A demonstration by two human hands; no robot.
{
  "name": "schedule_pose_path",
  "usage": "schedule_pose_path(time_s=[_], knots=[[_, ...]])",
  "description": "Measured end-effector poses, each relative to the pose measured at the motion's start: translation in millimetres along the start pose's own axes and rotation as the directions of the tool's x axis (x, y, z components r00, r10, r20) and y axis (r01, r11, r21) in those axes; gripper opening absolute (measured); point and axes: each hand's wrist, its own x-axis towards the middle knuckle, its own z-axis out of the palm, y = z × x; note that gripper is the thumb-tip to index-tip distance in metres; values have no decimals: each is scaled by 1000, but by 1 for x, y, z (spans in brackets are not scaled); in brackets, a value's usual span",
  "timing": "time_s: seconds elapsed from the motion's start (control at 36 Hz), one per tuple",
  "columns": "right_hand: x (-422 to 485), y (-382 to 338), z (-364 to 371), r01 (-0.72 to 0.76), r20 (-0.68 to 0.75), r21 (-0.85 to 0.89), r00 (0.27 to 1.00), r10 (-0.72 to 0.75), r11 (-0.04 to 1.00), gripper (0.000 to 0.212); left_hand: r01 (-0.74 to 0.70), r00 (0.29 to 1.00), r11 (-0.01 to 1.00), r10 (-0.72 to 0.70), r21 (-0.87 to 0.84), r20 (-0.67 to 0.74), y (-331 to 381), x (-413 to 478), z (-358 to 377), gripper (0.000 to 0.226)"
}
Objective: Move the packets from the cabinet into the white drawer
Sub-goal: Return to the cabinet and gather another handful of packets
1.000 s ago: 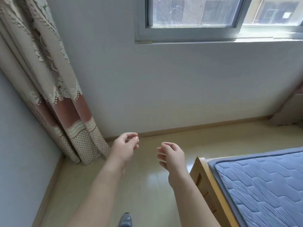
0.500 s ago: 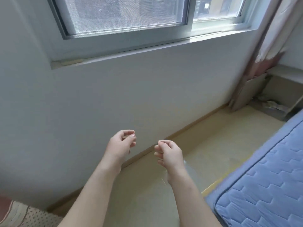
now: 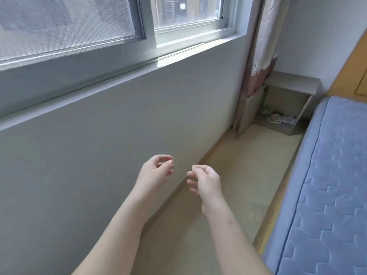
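Note:
Several small packets lie on the bottom shelf of an open grey bedside cabinet in the far right corner, beside the bed. No white drawer shows in this view. My left hand and my right hand hover side by side in front of me, far short of the cabinet. Both have loosely curled fingers and hold nothing.
A blue quilted mattress on a wooden frame fills the right side. A narrow strip of beige floor runs between the bed and the white wall under the window. A patterned curtain hangs by the cabinet.
My view has swung right, from the left curtain corner along the window wall to the far corner. The cabinet with the packets came into sight. My hands kept their curled pose.

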Motion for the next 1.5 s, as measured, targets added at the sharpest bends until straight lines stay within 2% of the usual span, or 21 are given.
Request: schedule_pose_path(time_s=[0.22, 0.5, 0.67, 0.81, 0.94, 1.19, 1.5], knots=[[118, -32, -31, -25, -193, 42, 981, 33, 999, 14, 16, 983, 999, -24, 45, 182, 25, 132, 68, 13], [303, -105, -24, -23, -281, 42, 959, 34, 999, 12, -54, 946, 992, 15, 113, 323, 80, 335, 126, 13], [384, -140, -52, -31, -399, 107, 914, 72, 994, 12, -54, 900, 985, -22, 162, 435, 112, 425, 196, 14], [447, -154, -97, -58, -504, 171, 853, 138, 984, 13, -49, 847, 975, -75, 216, 527, 125, 480, 271, 11], [528, -191, -161, -21, -566, 183, 815, 123, 983, 15, -81, 814, 971, -66, 224, 577, 146, 540, 362, 11], [664, -296, -272, 44, -552, 162, 832, 54, 986, 15, -103, 817, 973, -36, 208, 575, 217, 640, 517, 11], [803, -347, -387, -5, -605, 202, 786, 129, 979, 15, -96, 790, 968, -67, 231, 609, 250, 758, 685, 11]])
